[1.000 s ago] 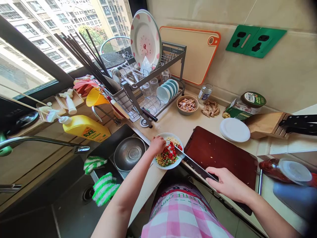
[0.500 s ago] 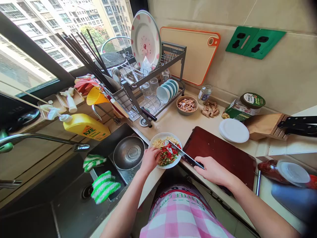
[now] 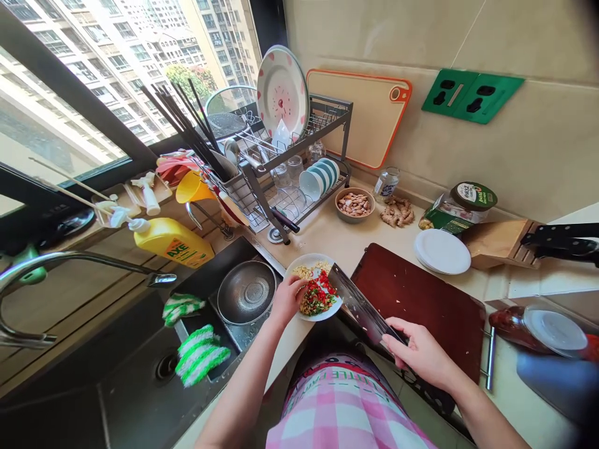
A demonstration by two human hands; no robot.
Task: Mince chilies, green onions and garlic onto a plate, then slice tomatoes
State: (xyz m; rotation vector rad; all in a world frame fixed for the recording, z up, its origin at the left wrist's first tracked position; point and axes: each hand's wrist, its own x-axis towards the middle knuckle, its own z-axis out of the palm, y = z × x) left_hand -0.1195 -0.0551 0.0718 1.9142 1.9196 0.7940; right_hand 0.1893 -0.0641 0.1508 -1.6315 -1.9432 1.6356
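Note:
A white plate [image 3: 329, 313] at the counter's front edge holds chopped red and green chili [image 3: 321, 293] and minced pale garlic-like bits [image 3: 305, 270]. My left hand [image 3: 289, 298] is at the plate's left side, its curled fingertips together over the chili; what they pinch, if anything, is hidden. In my right hand [image 3: 416, 349] is the handle of a kitchen knife [image 3: 358, 302]. Its broad dark blade is tilted, the tip at the plate's right rim, with small pale bits on its face. Right of the plate lies a dark red cutting board [image 3: 416, 293] with a few scraps on it.
On the left, the sink [image 3: 60, 399] holds a dark pan [image 3: 247, 293] and green-striped cloths [image 3: 202, 355]. Behind stand a dish rack [image 3: 346, 134], a bowl of unpeeled cloves [image 3: 354, 206] and ginger [image 3: 397, 212]. At right are small white plates [image 3: 442, 251] and a knife block [image 3: 498, 243].
The knife has turned from edge-on to show its broad face, and its tip has drawn back from over the food to the rim. My left hand stays at the plate.

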